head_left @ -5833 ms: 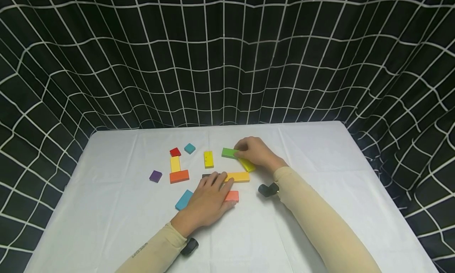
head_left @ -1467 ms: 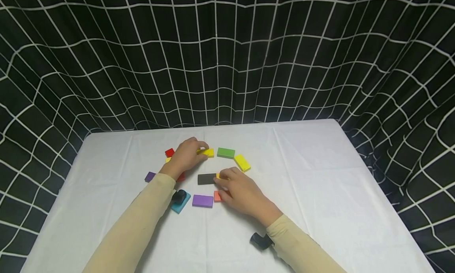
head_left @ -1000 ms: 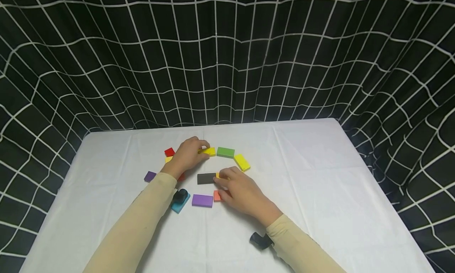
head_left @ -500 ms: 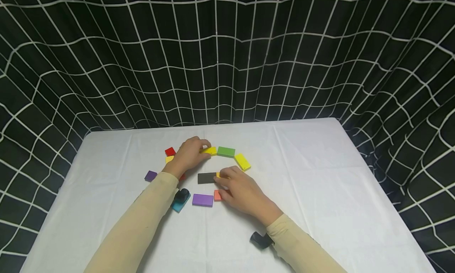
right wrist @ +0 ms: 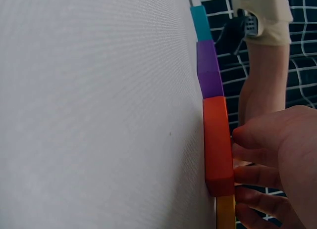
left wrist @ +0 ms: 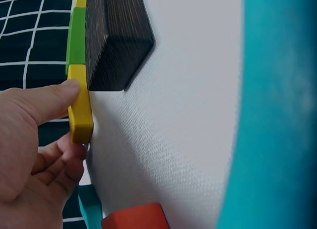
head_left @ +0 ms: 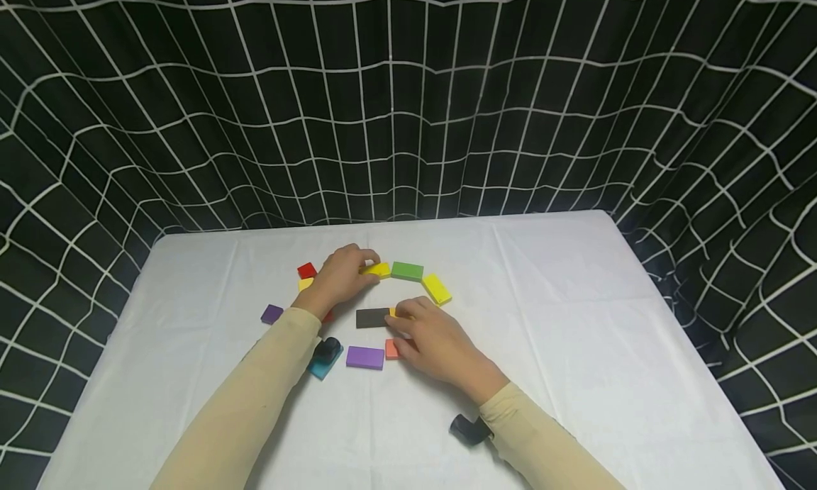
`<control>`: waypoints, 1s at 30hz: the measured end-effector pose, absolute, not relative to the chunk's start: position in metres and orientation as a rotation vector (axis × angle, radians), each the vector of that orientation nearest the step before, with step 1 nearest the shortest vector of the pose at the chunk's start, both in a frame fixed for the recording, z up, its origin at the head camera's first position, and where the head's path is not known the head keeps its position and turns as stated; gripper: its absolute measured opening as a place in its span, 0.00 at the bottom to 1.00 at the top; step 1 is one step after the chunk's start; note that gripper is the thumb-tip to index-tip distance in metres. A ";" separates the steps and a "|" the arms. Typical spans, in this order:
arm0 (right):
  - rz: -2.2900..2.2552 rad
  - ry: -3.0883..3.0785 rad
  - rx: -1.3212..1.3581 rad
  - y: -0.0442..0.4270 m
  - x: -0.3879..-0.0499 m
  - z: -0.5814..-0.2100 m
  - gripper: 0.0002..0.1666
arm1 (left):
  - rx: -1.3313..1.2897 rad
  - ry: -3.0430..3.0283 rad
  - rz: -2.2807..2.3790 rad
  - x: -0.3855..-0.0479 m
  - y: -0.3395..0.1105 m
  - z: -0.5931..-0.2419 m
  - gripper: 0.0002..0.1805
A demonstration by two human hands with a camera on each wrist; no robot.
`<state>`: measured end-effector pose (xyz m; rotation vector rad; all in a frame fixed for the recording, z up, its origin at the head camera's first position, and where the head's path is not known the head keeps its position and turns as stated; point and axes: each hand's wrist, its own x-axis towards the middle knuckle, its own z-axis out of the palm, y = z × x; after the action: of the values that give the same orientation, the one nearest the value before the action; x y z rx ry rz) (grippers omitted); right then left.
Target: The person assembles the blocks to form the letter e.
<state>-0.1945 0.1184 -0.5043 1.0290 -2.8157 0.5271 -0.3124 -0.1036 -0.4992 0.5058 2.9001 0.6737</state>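
Note:
My left hand (head_left: 345,274) pinches a yellow block (head_left: 378,269) between thumb and fingers at the back of the table. Its right end meets or nearly meets a green block (head_left: 407,271); a second yellow block (head_left: 437,289) slants down from there. Nearer the front, my right hand (head_left: 437,341) hangs with loosely bent fingers over a coral block (head_left: 391,349) and an orange-yellow block (head_left: 392,312), both partly hidden. Whether its fingertips touch them, I cannot tell. Left of these lie a black wood-grained block (head_left: 372,318) and a purple block (head_left: 365,357).
Under the left forearm and its wrist camera lies a blue block (head_left: 324,368). A small red block (head_left: 307,270), a pale yellow block (head_left: 306,284) and a small dark purple block (head_left: 271,314) sit leftward. White cloth (head_left: 542,284) covers the table; netted black curtain (head_left: 408,121) surrounds it.
Earlier my right hand was at the green block and my left over the black and purple ones. The left-hand yellow block has since turned sideways and slid right to the green block. The right hand stays still lately.

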 end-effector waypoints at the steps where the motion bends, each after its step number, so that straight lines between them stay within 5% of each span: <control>1: 0.530 -2.817 1.027 0.119 -0.194 -0.504 0.23 | 0.507 2.900 0.674 -0.313 -0.103 -0.500 0.23; 10: 0.523 -2.816 1.030 0.121 -0.194 -0.504 0.23 | 0.471 2.905 0.708 -0.311 -0.101 -0.491 0.24; 21: 0.495 -2.857 1.005 0.120 -0.195 -0.500 0.25 | 0.332 3.019 0.991 -0.299 -0.150 -0.420 0.23; 30: 0.529 -2.845 1.023 0.119 -0.193 -0.501 0.24 | 0.205 2.996 0.914 -0.284 -0.189 -0.441 0.23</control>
<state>-0.1930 0.1188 -0.5012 1.0230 -2.8448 0.5288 -0.2839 -0.1889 -0.4406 0.2054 2.9965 0.9137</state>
